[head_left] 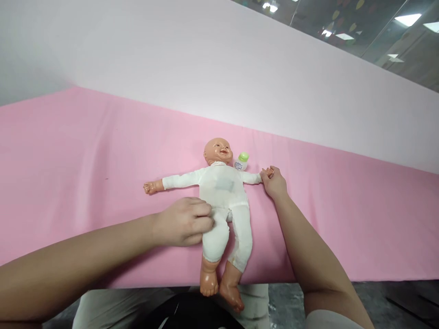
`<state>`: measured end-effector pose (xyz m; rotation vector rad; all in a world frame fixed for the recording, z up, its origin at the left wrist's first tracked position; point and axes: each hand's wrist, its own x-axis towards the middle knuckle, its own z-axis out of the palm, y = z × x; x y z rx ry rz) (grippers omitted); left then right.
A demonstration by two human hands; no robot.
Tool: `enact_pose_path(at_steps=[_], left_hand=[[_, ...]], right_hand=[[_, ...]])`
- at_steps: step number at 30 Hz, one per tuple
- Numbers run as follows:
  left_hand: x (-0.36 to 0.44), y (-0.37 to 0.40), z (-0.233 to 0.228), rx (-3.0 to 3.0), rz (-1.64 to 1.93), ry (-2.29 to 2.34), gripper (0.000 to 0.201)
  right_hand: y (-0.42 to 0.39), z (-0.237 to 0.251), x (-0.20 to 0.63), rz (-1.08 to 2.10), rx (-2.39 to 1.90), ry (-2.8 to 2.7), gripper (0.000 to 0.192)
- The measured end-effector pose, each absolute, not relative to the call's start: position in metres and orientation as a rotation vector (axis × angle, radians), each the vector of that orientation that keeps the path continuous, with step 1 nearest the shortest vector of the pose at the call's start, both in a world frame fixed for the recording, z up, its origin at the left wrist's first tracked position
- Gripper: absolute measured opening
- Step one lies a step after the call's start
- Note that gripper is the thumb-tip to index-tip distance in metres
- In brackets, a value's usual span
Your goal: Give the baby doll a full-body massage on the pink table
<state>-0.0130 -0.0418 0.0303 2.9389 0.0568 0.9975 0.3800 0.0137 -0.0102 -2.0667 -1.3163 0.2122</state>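
Observation:
A baby doll (224,192) in a white one-piece suit lies on its back on the pink cloth, arms spread, bare feet hanging over the near edge. My left hand (185,221) is closed on the white fabric at the doll's hip and upper leg. My right hand (273,182) holds the doll's outstretched hand at the right. A small white bottle with a green cap (242,161) lies beside the doll's head, touching its shoulder.
The pink cloth (85,160) covers the whole table and rises into a pale pink backdrop (206,59) behind. The table's near edge runs just past the doll's ankles. My lap and a dark floor (394,301) show below.

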Motion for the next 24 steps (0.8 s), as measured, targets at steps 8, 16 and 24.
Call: enact_pose_path(at_steps=[8, 16, 24], left_hand=[[-0.024, -0.015, 0.021, 2.775, 1.002, 0.750, 0.016], [-0.016, 0.010, 0.016, 2.381, 0.767, 1.051, 0.018], [-0.026, 0.001, 0.017, 2.542, 0.879, 0.838, 0.015]], right_hand=[[-0.006, 0.000, 0.331, 0.209, -1.509, -1.384, 0.067], [-0.015, -0.001, 0.290, -0.057, -1.391, -2.079, 0.041], [-0.007, -0.001, 0.315, 0.152, -1.516, -1.682, 0.051]])
